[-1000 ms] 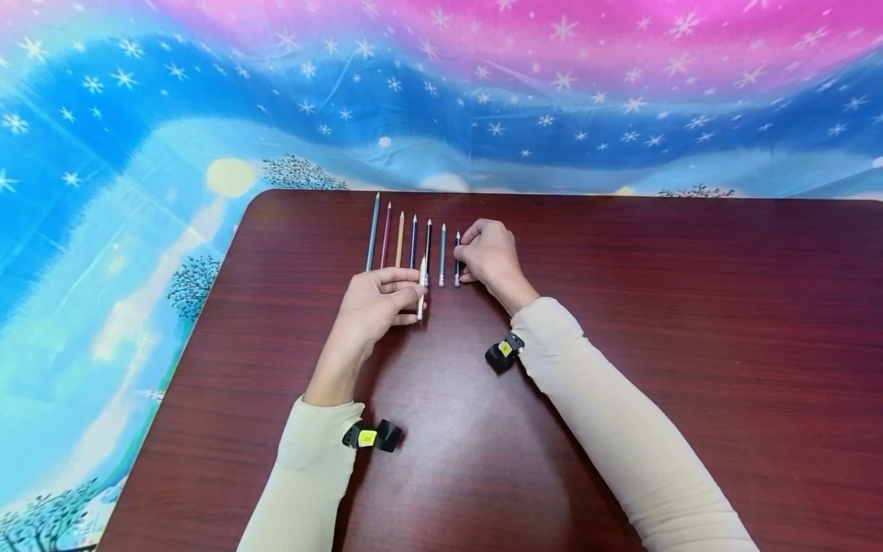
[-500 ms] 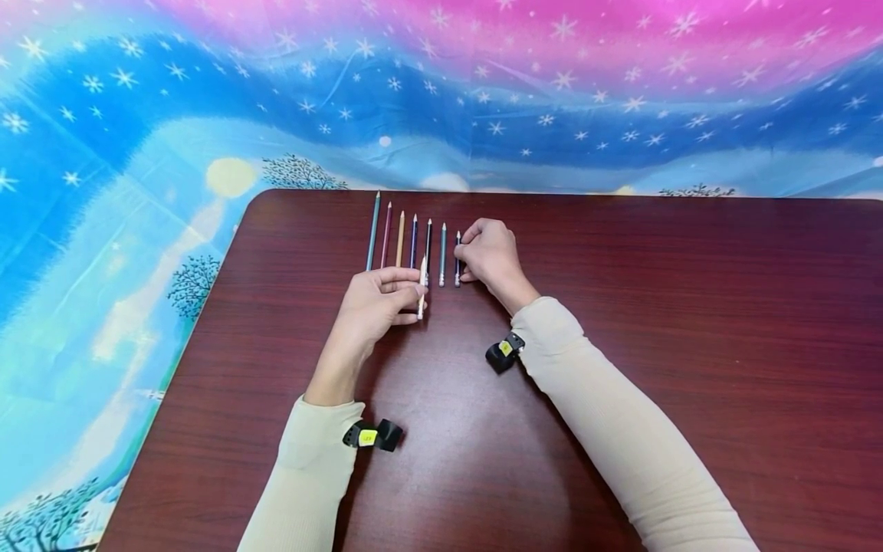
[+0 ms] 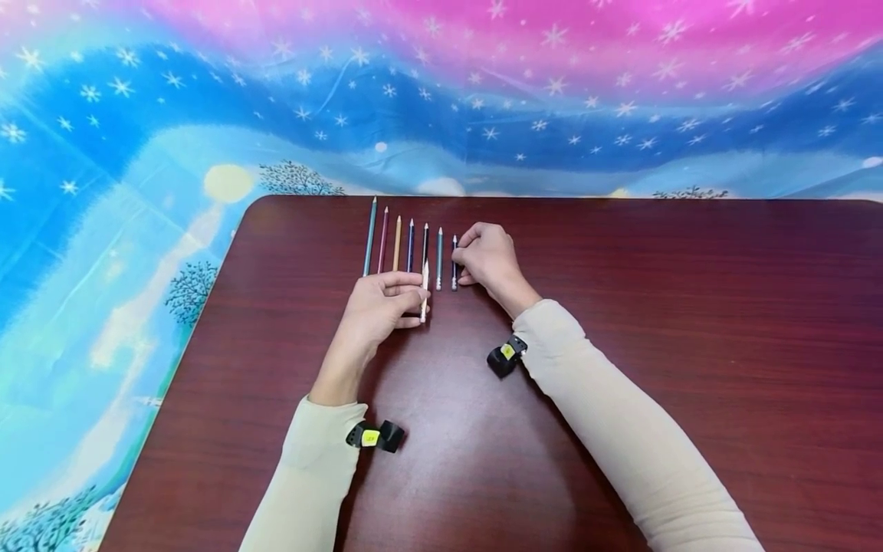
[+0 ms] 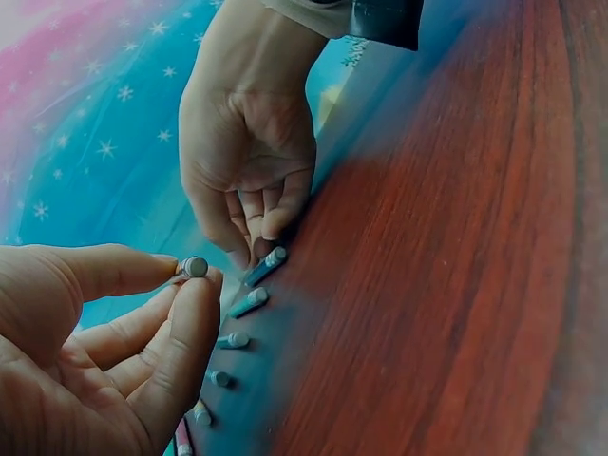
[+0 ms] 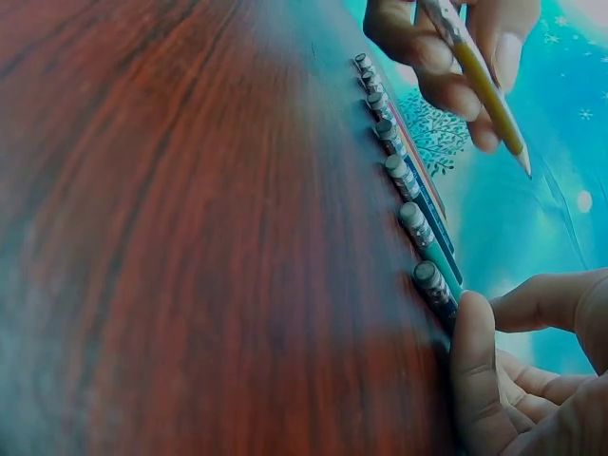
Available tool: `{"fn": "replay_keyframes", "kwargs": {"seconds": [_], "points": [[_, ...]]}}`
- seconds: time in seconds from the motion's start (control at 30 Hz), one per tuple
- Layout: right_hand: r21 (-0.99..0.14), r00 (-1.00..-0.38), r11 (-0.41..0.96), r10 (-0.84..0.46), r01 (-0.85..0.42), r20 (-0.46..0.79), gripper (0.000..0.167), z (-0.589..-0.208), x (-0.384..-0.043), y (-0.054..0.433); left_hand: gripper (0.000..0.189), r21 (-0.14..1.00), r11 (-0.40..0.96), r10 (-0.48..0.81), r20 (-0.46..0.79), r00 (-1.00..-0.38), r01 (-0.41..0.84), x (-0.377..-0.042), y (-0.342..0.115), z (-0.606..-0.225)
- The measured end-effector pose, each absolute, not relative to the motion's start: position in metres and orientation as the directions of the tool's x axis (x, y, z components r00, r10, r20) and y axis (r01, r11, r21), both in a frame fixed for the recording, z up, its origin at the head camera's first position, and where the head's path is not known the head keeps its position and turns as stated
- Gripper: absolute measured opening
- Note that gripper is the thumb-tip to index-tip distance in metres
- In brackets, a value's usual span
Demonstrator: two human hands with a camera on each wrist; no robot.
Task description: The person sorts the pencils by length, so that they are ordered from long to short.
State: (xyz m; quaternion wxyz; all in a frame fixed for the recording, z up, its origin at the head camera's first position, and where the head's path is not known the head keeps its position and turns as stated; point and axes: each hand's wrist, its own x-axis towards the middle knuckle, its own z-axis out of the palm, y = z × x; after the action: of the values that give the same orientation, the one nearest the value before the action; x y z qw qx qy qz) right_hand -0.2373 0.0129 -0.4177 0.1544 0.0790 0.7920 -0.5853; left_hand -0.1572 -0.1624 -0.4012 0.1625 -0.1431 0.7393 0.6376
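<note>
Between thumb and fingertips, my left hand (image 3: 375, 307) pinches a short yellow pencil (image 5: 484, 87), its sharpened tip pointing away from me. It is raised above a row of pencils and overlaps the black pencil (image 3: 425, 234) in the head view. At the row's right end my right hand (image 3: 491, 257) pinches the short dark blue pencil (image 5: 432, 285), which lies on the table. Left of that lies a teal pencil (image 3: 439, 261) with a white eraser. Further left are a blue pencil (image 3: 411, 241), an orange-yellow one, a red one and a long teal one, lower ends hidden by my left hand.
The dark red wooden table (image 3: 655, 307) spreads out to the right and toward me. Behind its far edge hangs a snowflake-patterned cloth (image 3: 552, 92), which also runs down the left side. Both wrists carry black cameras.
The left hand has shifted slightly right with the yellow pencil. My right hand stays at the dark blue pencil. The head view has tilted a little.
</note>
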Motion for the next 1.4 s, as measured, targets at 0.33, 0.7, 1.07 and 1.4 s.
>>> {"fn": "replay_keyframes", "kwargs": {"seconds": [0.33,0.7,1.07,1.4], "points": [[-0.926,-0.924,0.176,-0.131,0.334,-0.358,0.014,-0.416,-0.232,0.029,0.03,0.914,0.124,0.016,-0.391,-0.92,-0.386,-0.179,-0.141,-0.401],[-0.917,-0.902,0.224,-0.212,0.33,-0.376,0.029,-0.407,-0.218,0.062,0.024,0.915,0.132,0.007,-0.385,-0.923,-0.381,-0.195,-0.125,-0.397],[-0.919,-0.902,0.247,-0.23,0.308,-0.365,0.028,-0.405,-0.203,0.098,0.018,0.913,0.205,-0.034,-0.353,-0.935,-0.353,-0.21,-0.108,-0.403],[-0.93,-0.91,0.218,-0.23,0.296,-0.344,0.028,-0.401,-0.196,0.118,0.016,0.883,0.348,-0.052,-0.316,-0.947,-0.314,-0.216,-0.087,-0.399]]}}
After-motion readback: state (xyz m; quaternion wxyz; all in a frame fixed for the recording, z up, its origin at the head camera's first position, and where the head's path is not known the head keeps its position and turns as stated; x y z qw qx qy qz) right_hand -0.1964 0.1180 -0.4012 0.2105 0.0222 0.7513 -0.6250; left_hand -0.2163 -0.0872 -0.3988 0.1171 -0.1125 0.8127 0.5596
